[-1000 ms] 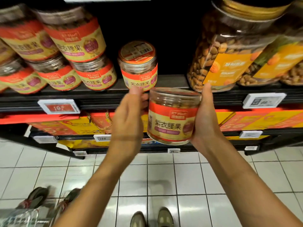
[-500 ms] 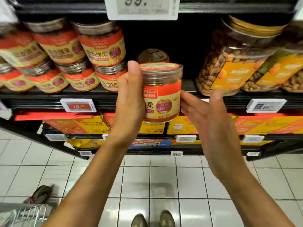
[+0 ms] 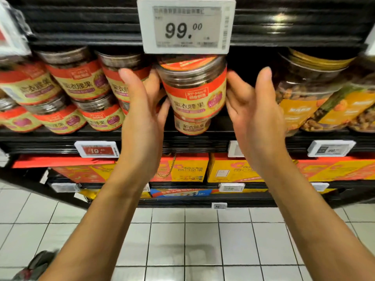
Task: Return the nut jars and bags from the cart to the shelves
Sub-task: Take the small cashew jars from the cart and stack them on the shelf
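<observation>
A clear nut jar with a red and cream label sits slightly tilted on top of an identical jar on the black shelf. My left hand holds the upper jar's left side, thumb raised and fingers wrapped against it. From the other side my right hand touches the jar with straight fingertips, palm turned inward. The back of the jar and the fingers behind it are hidden.
Stacked matching jars fill the shelf to the left and large almond jars stand to the right. A white price tag hangs from the shelf above, just over the jar's lid. Gift boxes lie on the lower shelf. A shoe shows at bottom left.
The jar went from both hands to my left hand, then up and forward onto the jar on the shelf. My right hand let go, then came back to its right side.
</observation>
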Motion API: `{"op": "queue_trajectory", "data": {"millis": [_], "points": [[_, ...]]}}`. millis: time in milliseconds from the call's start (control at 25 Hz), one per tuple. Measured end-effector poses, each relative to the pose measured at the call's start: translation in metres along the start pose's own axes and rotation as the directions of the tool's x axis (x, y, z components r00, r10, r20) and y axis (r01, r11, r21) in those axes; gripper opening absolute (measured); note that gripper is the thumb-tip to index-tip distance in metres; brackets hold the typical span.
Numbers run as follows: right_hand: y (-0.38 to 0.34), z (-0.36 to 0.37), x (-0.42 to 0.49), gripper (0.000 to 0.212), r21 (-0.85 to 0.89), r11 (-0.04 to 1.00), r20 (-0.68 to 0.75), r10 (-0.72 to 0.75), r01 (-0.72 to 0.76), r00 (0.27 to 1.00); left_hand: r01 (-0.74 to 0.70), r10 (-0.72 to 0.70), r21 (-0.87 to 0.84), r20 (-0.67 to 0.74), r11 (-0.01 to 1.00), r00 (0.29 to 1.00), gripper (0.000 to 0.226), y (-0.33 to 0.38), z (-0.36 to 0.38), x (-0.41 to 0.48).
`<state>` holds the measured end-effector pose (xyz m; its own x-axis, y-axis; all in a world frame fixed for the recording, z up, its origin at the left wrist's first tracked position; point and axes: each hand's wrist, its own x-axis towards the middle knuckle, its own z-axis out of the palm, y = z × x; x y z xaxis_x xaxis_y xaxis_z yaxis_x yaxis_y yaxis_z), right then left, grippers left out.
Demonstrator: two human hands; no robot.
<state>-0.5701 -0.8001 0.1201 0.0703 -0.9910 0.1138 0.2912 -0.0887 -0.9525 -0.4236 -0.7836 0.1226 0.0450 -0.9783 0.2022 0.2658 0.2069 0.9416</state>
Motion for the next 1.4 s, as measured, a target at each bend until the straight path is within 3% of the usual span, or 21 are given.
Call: {"op": "queue_trajectory", "data": {"millis": [120,200,320,440,560,720,960,1120,1280,1400], "points": [[0.01,0.005,0.029,0.065,-0.061,0.998,0.001,0.003,-0.003,1.0,0.027,-0.03,-0.034,-0.079,0.999,0.996,0.068,-0.007,-0.003,0.018],[0.021,0.001,0.041,0.052,-0.075,0.996,0.004,0.041,-0.04,0.999,0.043,-0.036,0.073,-0.095,0.996,0.995,0.065,-0.012,-0.007,0.024],[0.036,-0.009,0.038,0.054,-0.194,0.98,-0.067,0.038,-0.051,0.997,0.041,-0.024,0.24,-0.074,0.97,0.997,0.056,-0.022,-0.017,0.019],[0.044,-0.015,0.029,0.059,-0.157,0.983,-0.063,0.088,-0.097,0.994,0.048,-0.039,0.191,-0.048,0.98,0.998,0.059,-0.034,-0.021,0.005],[0.046,-0.012,0.031,0.06,-0.145,0.982,-0.028,0.115,-0.118,0.993,0.032,-0.036,0.193,0.017,0.981,0.999,0.04,-0.04,-0.016,0.001],[0.049,-0.003,0.035,0.055,-0.157,0.982,-0.029,0.098,-0.101,0.995,0.062,-0.054,0.207,-0.046,0.976,0.997,0.056,-0.044,-0.025,0.002],[0.047,0.011,0.034,0.043,-0.107,0.99,-0.029,0.085,-0.088,0.996,0.039,-0.028,0.226,-0.052,0.973,0.998,0.052,-0.045,-0.03,-0.009],[0.05,0.013,0.031,0.029,-0.057,0.997,-0.024,0.044,-0.045,0.999,0.1,-0.084,0.212,-0.08,0.972,0.993,0.057,-0.05,-0.022,-0.013],[0.052,0.018,0.03,0.03,-0.024,0.998,-0.04,0.056,-0.057,0.998,0.12,-0.107,0.268,-0.06,0.956,0.992,0.054,-0.047,-0.022,-0.007],[0.043,0.019,0.028,0.035,-0.057,0.994,-0.128,0.087,-0.095,0.988,0.21,-0.188,0.328,-0.098,0.921,0.977,0.049,-0.032,-0.02,-0.021]]}}
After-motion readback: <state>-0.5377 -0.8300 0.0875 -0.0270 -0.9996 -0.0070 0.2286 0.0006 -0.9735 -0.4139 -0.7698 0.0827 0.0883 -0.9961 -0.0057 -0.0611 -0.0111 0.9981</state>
